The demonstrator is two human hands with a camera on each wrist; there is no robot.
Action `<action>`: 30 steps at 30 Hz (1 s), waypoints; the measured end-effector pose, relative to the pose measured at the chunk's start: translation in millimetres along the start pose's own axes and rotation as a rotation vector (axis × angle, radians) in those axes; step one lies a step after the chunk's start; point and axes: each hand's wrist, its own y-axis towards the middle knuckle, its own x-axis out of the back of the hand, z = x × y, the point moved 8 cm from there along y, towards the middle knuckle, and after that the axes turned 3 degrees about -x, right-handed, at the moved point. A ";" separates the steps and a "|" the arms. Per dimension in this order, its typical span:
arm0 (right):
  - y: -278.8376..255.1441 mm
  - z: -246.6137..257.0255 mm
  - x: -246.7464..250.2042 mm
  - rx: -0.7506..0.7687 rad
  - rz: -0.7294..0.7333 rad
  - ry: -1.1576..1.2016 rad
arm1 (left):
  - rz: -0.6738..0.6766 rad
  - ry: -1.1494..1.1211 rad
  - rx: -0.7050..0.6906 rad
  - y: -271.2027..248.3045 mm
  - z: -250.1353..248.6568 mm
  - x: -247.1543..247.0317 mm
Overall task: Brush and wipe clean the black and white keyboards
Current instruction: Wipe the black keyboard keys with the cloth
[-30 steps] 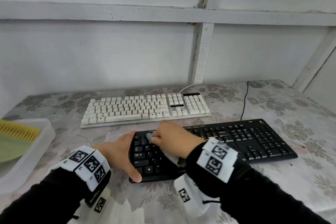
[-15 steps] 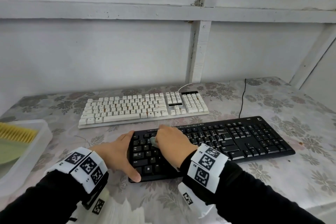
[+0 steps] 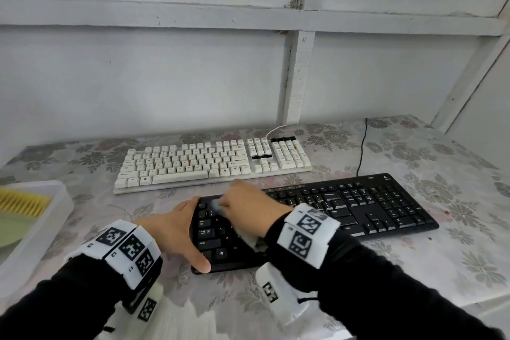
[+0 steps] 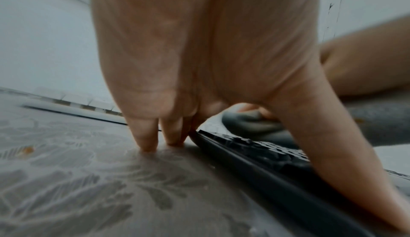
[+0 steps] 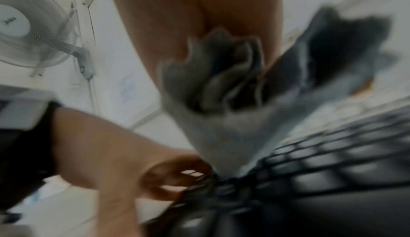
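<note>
The black keyboard (image 3: 358,207) lies near the front of the table, with the white keyboard (image 3: 212,163) behind it. My right hand (image 3: 242,201) grips a bunched grey cloth (image 3: 216,205) and presses it on the top-left keys of the black keyboard. The right wrist view shows the cloth (image 5: 221,86) crumpled in the palm, blurred. My left hand (image 3: 179,225) rests straight against the keyboard's left end, thumb on its front corner. In the left wrist view its fingers (image 4: 146,135) touch the tablecloth beside the black keyboard (image 4: 255,156).
A white plastic tray (image 3: 41,229) at the left edge holds a yellow-bristled brush (image 3: 24,203) and a green dustpan. Black (image 3: 362,146) and white cables run to the wall. The floral tablecloth (image 3: 455,174) covers the table. A wall fan (image 5: 29,23) shows in the right wrist view.
My right hand with the cloth has moved back and forth over the upper-left keys, now at the top row. The left hand has stayed at the keyboard's left end.
</note>
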 end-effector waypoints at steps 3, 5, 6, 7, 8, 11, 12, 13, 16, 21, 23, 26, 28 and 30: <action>1.2 36.8 -10.5 0.069 0.072 -0.036 | -0.004 0.043 0.039 -0.2 2.7 0.1; -2.7 38.3 -10.2 0.029 0.075 -0.050 | 0.001 0.041 0.032 -0.6 1.1 0.1; -5.8 35.5 -9.0 0.009 0.063 -0.063 | 0.003 0.041 0.024 -1.1 -0.6 0.6; -7.8 29.5 -9.7 -0.014 0.059 -0.074 | 0.007 0.043 0.016 -2.3 -2.7 1.0; -12.6 23.2 -6.8 -0.032 0.051 -0.080 | 0.016 0.043 0.012 -3.4 -4.8 0.8; -18.1 0.2 -3.2 -0.077 0.025 -0.072 | 0.048 0.011 0.007 -5.5 -7.6 -1.3; -20.6 -6.5 -1.2 -0.075 0.015 -0.078 | 0.042 -0.001 0.007 -6.1 -8.5 -0.9; -23.5 -14.5 0.5 -0.081 0.010 -0.087 | 0.034 -0.013 0.011 -6.5 -9.0 -0.8; -32.2 -41.6 5.6 -0.143 0.004 -0.060 | 0.003 -0.052 0.004 -4.9 -7.6 -0.5; -37.8 -97.6 10.1 -0.272 -0.088 0.039 | 0.052 -0.072 0.001 -8.7 -7.9 -2.7; -42.6 -123.3 11.5 -0.329 -0.086 0.020 | 0.048 -0.077 -0.006 -8.6 -7.0 -2.2; -51.2 -148.6 20.4 -0.380 -0.081 0.007 | 0.034 -0.076 -0.029 -6.4 -6.5 -0.9; -54.3 -142.0 27.1 -0.339 -0.050 0.056 | 0.035 -0.071 -0.025 -5.3 -5.9 -1.2; -54.8 -122.6 30.9 -0.245 -0.042 0.137 | 0.036 -0.062 -0.008 -4.2 -5.0 -1.4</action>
